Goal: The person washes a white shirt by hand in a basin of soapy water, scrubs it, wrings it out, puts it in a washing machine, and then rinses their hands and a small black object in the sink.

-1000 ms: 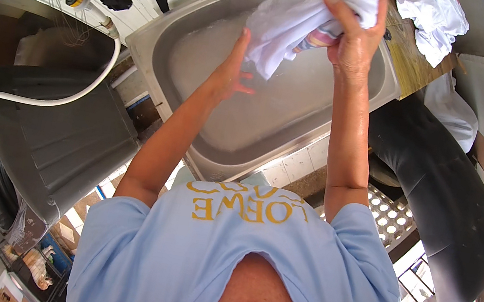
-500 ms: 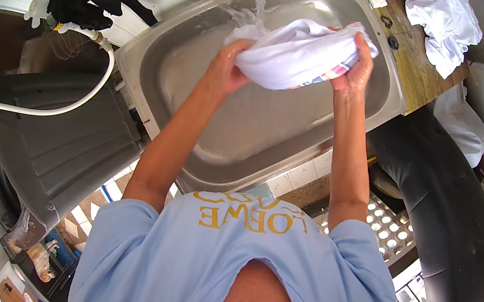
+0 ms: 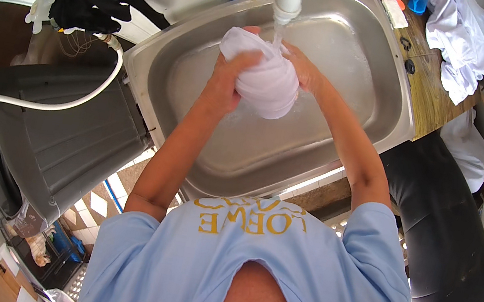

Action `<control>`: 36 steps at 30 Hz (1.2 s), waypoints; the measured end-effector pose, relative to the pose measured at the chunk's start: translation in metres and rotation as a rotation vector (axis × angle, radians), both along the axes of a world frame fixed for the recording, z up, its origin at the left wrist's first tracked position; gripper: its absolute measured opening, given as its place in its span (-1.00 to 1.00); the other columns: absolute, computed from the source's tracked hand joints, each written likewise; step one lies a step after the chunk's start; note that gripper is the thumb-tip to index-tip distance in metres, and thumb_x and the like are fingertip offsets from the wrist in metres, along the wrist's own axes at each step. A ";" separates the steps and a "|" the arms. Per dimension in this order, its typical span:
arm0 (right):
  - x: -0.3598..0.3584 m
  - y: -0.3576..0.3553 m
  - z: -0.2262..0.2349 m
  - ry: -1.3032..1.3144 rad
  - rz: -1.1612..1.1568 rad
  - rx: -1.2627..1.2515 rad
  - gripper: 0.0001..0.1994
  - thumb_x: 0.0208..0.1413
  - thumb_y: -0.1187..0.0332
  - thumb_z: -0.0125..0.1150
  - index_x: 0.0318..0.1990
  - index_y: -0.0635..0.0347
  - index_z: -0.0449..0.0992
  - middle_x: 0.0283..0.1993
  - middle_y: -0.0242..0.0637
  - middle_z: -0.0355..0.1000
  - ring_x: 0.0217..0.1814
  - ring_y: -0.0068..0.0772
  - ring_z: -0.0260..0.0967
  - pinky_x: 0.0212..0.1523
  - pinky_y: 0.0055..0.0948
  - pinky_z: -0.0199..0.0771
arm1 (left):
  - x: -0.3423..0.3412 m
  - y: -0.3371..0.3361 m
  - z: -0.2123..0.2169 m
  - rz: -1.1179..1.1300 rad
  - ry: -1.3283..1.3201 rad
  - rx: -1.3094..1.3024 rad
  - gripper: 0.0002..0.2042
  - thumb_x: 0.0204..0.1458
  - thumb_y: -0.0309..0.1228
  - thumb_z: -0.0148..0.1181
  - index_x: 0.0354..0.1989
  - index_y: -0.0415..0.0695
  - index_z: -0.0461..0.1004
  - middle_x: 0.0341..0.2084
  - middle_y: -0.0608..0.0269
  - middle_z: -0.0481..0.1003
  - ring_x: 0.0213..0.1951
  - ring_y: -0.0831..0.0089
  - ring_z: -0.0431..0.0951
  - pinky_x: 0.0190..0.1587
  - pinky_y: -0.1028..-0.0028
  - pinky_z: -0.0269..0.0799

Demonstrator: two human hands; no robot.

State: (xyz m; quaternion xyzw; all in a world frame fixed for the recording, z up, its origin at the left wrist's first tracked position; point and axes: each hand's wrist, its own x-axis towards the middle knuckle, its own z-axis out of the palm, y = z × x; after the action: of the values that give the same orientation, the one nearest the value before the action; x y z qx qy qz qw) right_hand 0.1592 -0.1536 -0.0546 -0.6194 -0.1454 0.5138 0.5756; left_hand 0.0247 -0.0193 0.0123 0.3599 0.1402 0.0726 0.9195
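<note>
Gripping a bunched white cloth [image 3: 267, 88] snugly in the left hand [image 3: 227, 81], over the steel sink [image 3: 242, 151] in the upper middle of the frame. Touching the cloth's right side with the right hand [image 3: 303, 72], partly out of sight there, so not being able to tell how tightly. Letting water [image 3: 278, 33] run from a white tap [image 3: 286, 5], at top centre, down to the cloth's upper right edge. Wearing a light blue shirt [image 3: 171, 267] at bottom centre. Having white fabric [image 3: 463, 44] lying on a wooden counter [image 3: 434, 93] at upper right.

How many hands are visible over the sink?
2: left hand on the left side of the white cloth, right hand at its right. Both are partly hidden.
</note>
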 end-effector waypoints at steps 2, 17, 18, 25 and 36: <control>-0.023 -0.010 0.016 0.136 -0.054 -0.073 -0.49 0.11 0.10 0.01 0.16 0.18 0.27 0.04 -0.23 0.37 0.00 -0.37 0.36 -0.02 -0.40 0.40 | 0.001 0.014 -0.010 -0.001 0.132 -0.338 -0.56 0.03 -0.01 0.12 -0.10 -0.12 0.44 -0.16 0.22 0.50 -0.11 0.35 0.50 -0.01 0.31 0.39; -0.103 -0.069 0.017 0.171 -0.388 0.228 -0.24 -0.02 -0.11 0.21 0.24 0.16 0.17 0.03 -0.23 0.35 -0.04 -0.24 0.35 -0.14 -0.22 0.42 | -0.007 0.000 -0.045 -0.093 0.164 -0.670 -0.57 0.17 -0.10 -0.20 0.10 -0.10 0.30 0.03 0.17 0.39 0.06 0.18 0.41 0.08 0.08 0.35; -0.105 -0.066 0.018 0.171 -0.456 0.217 -0.24 -0.02 -0.10 0.21 0.24 0.17 0.16 0.06 -0.23 0.34 0.04 -0.22 0.32 -0.07 -0.22 0.40 | -0.007 -0.002 -0.047 -0.058 0.180 -0.638 -0.57 0.17 -0.10 -0.20 0.10 -0.10 0.30 0.03 0.18 0.40 0.06 0.19 0.41 0.08 0.10 0.35; -0.109 -0.080 0.050 0.169 -0.533 0.586 0.03 -0.14 0.27 0.38 0.39 0.05 -0.29 0.33 -0.23 0.02 0.28 -0.24 0.14 0.25 -0.24 0.15 | 0.004 -0.014 -0.065 0.060 0.210 -0.443 -0.57 0.18 -0.14 -0.26 0.07 -0.11 0.35 0.01 0.25 0.44 0.05 0.30 0.44 0.10 0.27 0.38; -0.063 -0.066 0.061 -0.849 -0.580 0.222 -0.22 -0.31 0.31 0.48 0.15 0.26 0.23 0.26 -0.11 0.09 0.23 -0.26 0.16 0.13 -0.33 0.27 | 0.011 0.001 -0.050 -0.172 0.241 -0.383 -0.62 0.20 -0.17 -0.09 0.09 -0.12 0.33 -0.07 0.19 0.45 -0.06 0.31 0.48 -0.04 0.27 0.46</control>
State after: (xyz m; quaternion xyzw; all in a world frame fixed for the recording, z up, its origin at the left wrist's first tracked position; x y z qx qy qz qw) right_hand 0.0958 -0.2196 0.0063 -0.7232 -0.2417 0.0187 0.6467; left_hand 0.0356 -0.0184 -0.0376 0.1955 0.2291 -0.0772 0.9504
